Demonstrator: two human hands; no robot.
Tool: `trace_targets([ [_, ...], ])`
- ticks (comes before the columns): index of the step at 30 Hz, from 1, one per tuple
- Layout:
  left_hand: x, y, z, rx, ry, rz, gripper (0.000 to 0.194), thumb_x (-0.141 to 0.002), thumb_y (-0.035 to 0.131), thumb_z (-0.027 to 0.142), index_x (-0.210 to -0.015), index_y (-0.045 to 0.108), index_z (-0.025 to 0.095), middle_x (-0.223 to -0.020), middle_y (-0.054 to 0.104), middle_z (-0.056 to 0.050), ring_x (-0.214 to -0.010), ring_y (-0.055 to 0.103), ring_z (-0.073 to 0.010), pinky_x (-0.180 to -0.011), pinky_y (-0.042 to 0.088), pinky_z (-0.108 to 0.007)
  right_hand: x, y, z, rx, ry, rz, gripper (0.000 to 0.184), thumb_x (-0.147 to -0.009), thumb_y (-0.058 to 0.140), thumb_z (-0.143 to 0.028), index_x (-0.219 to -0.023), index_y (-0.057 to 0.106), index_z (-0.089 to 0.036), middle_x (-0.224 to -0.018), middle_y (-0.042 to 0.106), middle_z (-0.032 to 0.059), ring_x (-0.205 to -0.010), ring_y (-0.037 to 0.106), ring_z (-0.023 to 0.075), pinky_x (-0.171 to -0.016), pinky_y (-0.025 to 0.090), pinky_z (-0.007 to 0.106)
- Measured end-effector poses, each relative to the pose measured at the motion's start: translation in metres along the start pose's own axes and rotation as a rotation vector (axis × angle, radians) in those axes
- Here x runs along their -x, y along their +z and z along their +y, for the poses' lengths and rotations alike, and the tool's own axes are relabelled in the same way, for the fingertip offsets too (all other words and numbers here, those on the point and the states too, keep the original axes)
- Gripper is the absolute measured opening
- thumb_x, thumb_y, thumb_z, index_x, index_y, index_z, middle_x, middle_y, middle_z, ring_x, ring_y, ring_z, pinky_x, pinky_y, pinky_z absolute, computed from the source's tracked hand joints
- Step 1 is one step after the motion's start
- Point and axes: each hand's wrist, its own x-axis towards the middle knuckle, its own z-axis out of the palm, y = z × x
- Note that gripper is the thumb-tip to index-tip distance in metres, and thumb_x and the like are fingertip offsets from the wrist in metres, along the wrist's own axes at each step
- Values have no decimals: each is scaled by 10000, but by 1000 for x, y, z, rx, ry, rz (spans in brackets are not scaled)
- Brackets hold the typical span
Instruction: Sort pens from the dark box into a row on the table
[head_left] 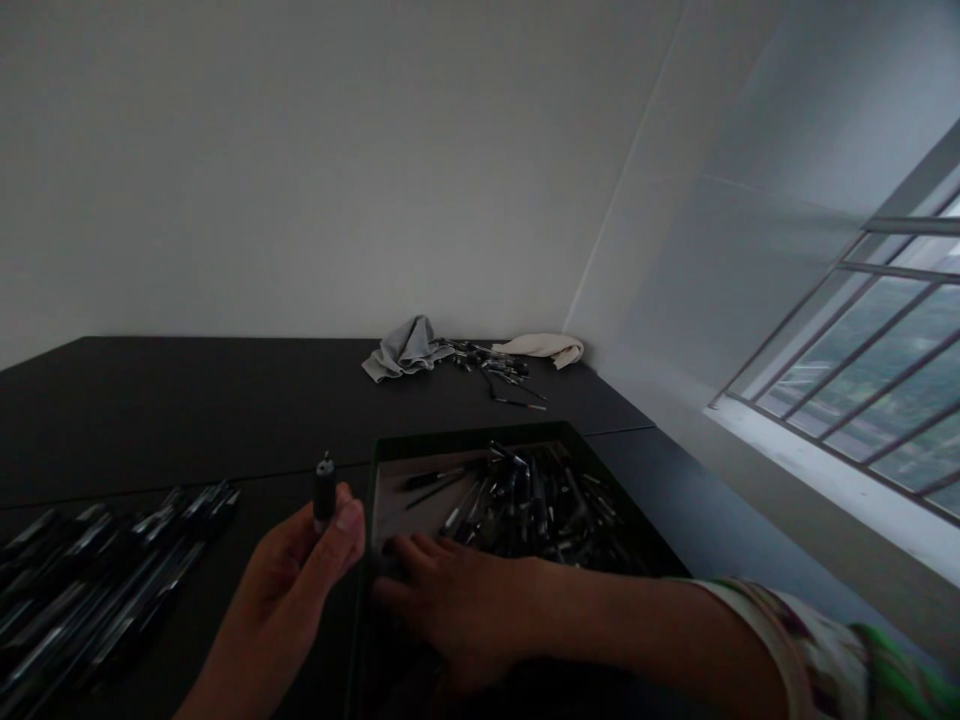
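My left hand (pixel 315 570) is closed on a dark pen (pixel 324 492), held upright between thumb and fingers with a small metallic point at the top; its lower part is hidden by the hand. Inside a dark-rimmed tray (pixel 469 436) my right hand (pixel 450 590) reaches down at the left side, fingers apart and bent, the fingertips dim and partly hidden. Beside and beyond that hand, a heap of loose pen parts (pixel 536 500) fills much of the tray, dark and clear pieces mixed.
Rows of assembled-looking pens (pixel 112 580) lie on the dark table (pixel 225 400) at left. Farther back are a grey cloth (pixel 409 350), a pile of thin pen pieces (pixel 487 362) and a cream cloth (pixel 547 346). A barred window (pixel 877 340) is at right.
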Motion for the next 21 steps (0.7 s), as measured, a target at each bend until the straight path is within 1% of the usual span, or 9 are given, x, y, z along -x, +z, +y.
trace_targets([
  [2,2,0,-5,-4,-11,-25,382,-798,580,529,-599,486,216,-613,423,38,-600,410,-126,-548,432,-166,3,2,-5,38,-4,9,553,-774,602,-485,-1219,540,-162,-1092,531,175,-1023,509,334,-764,474,433],
  [3,3,0,-7,-9,-16,-36,373,-804,580,523,-609,499,215,-616,428,36,-602,415,-127,-546,432,-170,6,0,-5,58,1,-5,460,-797,582,-464,-1165,584,-188,-1061,545,153,-1002,517,317,-761,472,422],
  [5,6,1,-9,-19,-14,-44,344,-805,590,511,-641,542,214,-633,458,29,-615,437,-131,-545,431,-177,13,-6,-4,110,57,-51,347,-812,574,-424,-1054,648,-186,-1007,574,133,-960,535,296,-765,466,411],
  [8,10,2,-10,-11,11,-31,347,-811,584,510,-628,552,217,-610,448,27,-584,421,-131,-520,413,-185,22,-16,6,169,192,-66,284,-792,601,-348,-975,670,-142,-971,608,133,-943,552,289,-779,462,406],
  [12,11,4,-13,28,47,-5,381,-837,537,520,-594,510,228,-578,383,36,-548,375,-131,-503,406,-204,27,-21,25,147,324,1,262,-765,604,-253,-987,660,-126,-994,629,139,-967,558,290,-810,454,415],
  [16,12,5,-19,3,45,45,330,-792,600,521,-641,561,231,-603,438,31,-560,422,-128,-502,428,-195,29,-23,36,30,395,47,260,-768,616,-266,-996,667,-153,-1057,601,128,-1038,533,279,-906,411,420],
  [17,12,6,-20,-10,47,52,330,-788,607,511,-632,556,226,-599,437,31,-553,422,-126,-494,426,-191,29,-25,36,21,409,78,285,-771,619,-270,-1029,657,-156,-1086,584,131,-1074,515,283,-930,395,426],
  [19,13,8,-20,-33,67,54,353,-801,594,488,-591,511,217,-578,399,40,-531,401,-120,-490,420,-186,31,-29,34,15,428,157,398,-774,627,-286,-1150,599,-156,-1150,547,141,-1122,487,289,-951,379,440],
  [21,14,10,-21,-55,95,36,353,-827,564,458,-584,477,217,-581,382,44,-536,395,-121,-501,414,-187,34,-35,28,5,450,236,489,-783,625,-298,-1234,532,-135,-1192,528,156,-1110,500,289,-930,398,435],
])
